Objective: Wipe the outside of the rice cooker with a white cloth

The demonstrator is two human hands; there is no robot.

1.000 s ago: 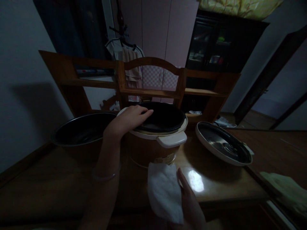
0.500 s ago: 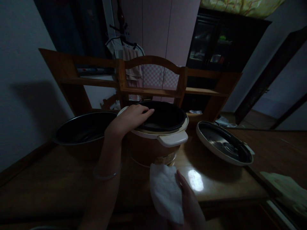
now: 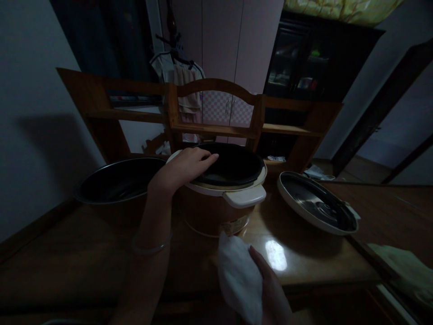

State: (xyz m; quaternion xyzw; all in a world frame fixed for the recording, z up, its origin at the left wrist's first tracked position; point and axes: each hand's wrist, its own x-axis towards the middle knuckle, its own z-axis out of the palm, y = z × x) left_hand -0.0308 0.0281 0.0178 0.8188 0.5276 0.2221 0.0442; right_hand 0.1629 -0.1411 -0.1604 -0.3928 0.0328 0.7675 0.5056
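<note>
The rice cooker [image 3: 206,212], brown with a white rim and black interior, stands in the middle of the table. My left hand [image 3: 182,167] lies palm down over its left rim, fingers curled and partly hidden, thumb over the opening. Below the cooker's front, my right hand [image 3: 270,284] grips a folded white cloth [image 3: 238,273], apart from the cooker. A black inner pot [image 3: 101,183] stands to the left, partly behind my left forearm. On the right lies the round lid [image 3: 316,203], its metal inner side up.
The wooden table [image 3: 304,262] has a raised wooden shelf rack [image 3: 216,131] along its back. A pale cloth [image 3: 402,266] lies at the lower right. Behind stand a clothes rack [image 3: 172,40], a pink wardrobe [image 3: 219,45] and a dark cabinet [image 3: 304,67].
My right hand and the white cloth have shifted slightly right and down, and the cloth hangs more bunched. My left hand stays on the cooker rim.
</note>
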